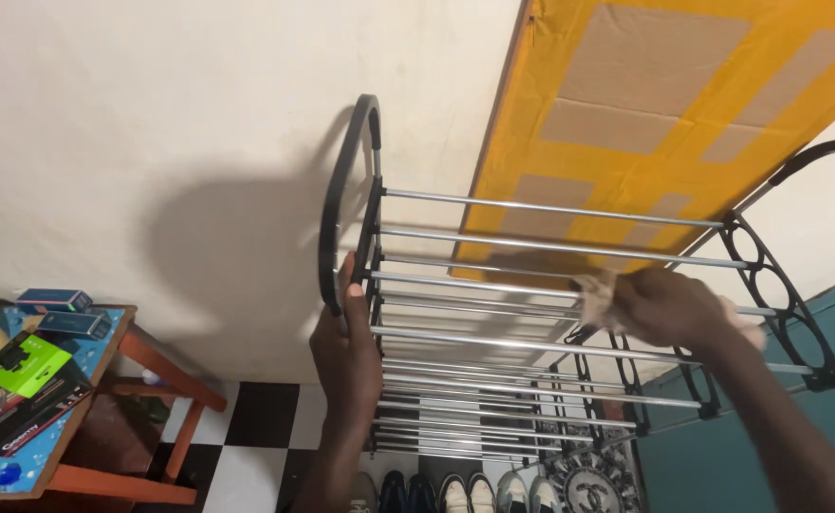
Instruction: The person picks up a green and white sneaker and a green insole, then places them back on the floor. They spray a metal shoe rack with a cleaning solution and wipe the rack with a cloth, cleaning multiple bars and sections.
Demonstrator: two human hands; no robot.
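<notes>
Fingers (352, 302) of the left hand (346, 347) are wrapped around the black side frame (334, 223) at the left end of the shoe rack (550, 285), closed firmly on it with the thumb lying along the upright. Right hand (669, 309) is closed on a crumpled pale cloth (596, 294), pressed against the chrome rails (550, 249) of the top tier, toward the right end of the rack. The rack stands against a cream wall (151, 114), with a yellow panel (664, 104) behind it. Lower tiers show below the top rails. Pairs of shoes (465, 492) sit on the checkered floor (261, 418) beneath. At far left stands a small wooden table (128, 328) carrying boxes (28, 375).
</notes>
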